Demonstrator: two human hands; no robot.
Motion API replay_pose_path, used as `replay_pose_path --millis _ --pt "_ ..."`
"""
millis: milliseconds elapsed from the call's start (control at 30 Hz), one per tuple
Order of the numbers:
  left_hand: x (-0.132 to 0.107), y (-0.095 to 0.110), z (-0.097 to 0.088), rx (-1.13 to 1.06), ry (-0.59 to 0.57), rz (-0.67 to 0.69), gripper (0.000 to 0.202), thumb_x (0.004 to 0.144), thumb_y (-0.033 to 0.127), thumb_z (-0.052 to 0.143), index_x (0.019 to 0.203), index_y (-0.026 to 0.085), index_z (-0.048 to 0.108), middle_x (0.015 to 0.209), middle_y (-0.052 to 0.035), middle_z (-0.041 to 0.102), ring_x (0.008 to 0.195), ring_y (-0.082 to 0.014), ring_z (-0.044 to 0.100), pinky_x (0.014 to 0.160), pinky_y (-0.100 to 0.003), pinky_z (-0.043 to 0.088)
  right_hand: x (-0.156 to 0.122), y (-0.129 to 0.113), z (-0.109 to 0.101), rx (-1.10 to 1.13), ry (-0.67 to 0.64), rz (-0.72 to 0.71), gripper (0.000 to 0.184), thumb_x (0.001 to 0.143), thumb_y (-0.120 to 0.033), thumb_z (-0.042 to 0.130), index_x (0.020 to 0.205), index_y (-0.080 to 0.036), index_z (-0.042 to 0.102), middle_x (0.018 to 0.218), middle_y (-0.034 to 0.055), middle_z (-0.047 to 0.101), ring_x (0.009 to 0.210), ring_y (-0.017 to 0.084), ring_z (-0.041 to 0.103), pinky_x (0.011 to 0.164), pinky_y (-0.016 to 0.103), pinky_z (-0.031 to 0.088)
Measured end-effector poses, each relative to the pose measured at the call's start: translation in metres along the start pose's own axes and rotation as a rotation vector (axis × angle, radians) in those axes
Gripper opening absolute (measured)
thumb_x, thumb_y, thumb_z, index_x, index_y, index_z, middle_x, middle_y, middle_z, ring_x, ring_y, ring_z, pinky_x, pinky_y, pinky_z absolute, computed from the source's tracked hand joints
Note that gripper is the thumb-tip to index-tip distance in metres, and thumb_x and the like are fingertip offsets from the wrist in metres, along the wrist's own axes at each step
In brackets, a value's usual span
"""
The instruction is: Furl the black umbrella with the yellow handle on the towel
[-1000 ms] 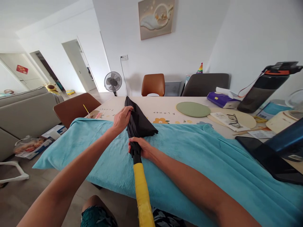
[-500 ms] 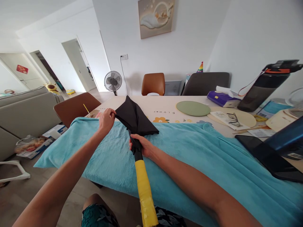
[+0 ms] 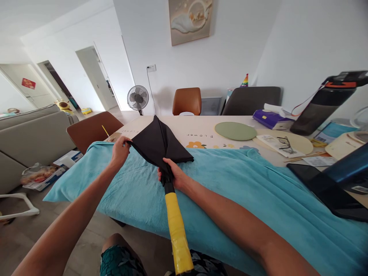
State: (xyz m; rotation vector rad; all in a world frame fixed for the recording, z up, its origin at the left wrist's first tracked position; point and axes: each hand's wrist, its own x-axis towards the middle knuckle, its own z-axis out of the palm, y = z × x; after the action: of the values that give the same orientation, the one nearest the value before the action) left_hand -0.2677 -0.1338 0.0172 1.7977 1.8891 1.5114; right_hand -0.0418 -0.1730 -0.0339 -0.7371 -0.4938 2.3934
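A black folded umbrella (image 3: pixel 157 142) with a yellow handle (image 3: pixel 177 233) lies lengthwise on a turquoise towel (image 3: pixel 244 191) that covers the near part of the table. My right hand (image 3: pixel 173 175) is wrapped round the umbrella's shaft just above the yellow handle. My left hand (image 3: pixel 120 148) pinches the edge of one black fabric panel and holds it stretched out to the left, so the canopy fans into a flat triangle. The umbrella's tip points away from me toward the table's far end.
On the table to the right are a green round mat (image 3: pixel 235 131), glasses on paper (image 3: pixel 283 142), a purple tissue box (image 3: pixel 270 119), a dark water bottle (image 3: pixel 322 107) and a black tablet (image 3: pixel 322 184). Brown chairs (image 3: pixel 186 101), a fan (image 3: pixel 138 98) and a sofa (image 3: pixel 25 138) stand around.
My left hand has pulled a fold of the black canopy out to the left, from bunched against the shaft to spread flat. My right hand has kept its grip.
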Motion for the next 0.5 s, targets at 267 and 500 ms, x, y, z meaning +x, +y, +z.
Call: replay_pose_path --millis 267,500 --pt "0.003 -0.004 -0.012 0.039 -0.100 0.030 0.015 0.068 0.021 0.041 0.075 0.019 0.054 0.073 0.0011 0.055 0.051 -0.0083 0.048 0.046 -0.020 0.039 0.003 0.001 -0.001 -0.070 0.010 -0.034 0.035 0.083 -0.042 0.040 0.070 -0.012 0.052 0.051 0.0034 0.056 0.043 0.012 0.054 0.044 0.023 0.049" --pt "0.002 -0.029 -0.018 0.589 -0.485 0.265 0.019 0.074 0.020 0.038 0.080 0.021 0.057 0.085 -0.0028 0.061 0.076 -0.0175 0.055 0.062 -0.027 0.038 -0.003 0.001 0.005 -0.158 0.134 -0.093 0.028 0.082 -0.039 0.045 0.066 -0.016 0.047 0.046 0.0005 0.053 0.037 0.011 0.050 0.036 0.020 0.044"
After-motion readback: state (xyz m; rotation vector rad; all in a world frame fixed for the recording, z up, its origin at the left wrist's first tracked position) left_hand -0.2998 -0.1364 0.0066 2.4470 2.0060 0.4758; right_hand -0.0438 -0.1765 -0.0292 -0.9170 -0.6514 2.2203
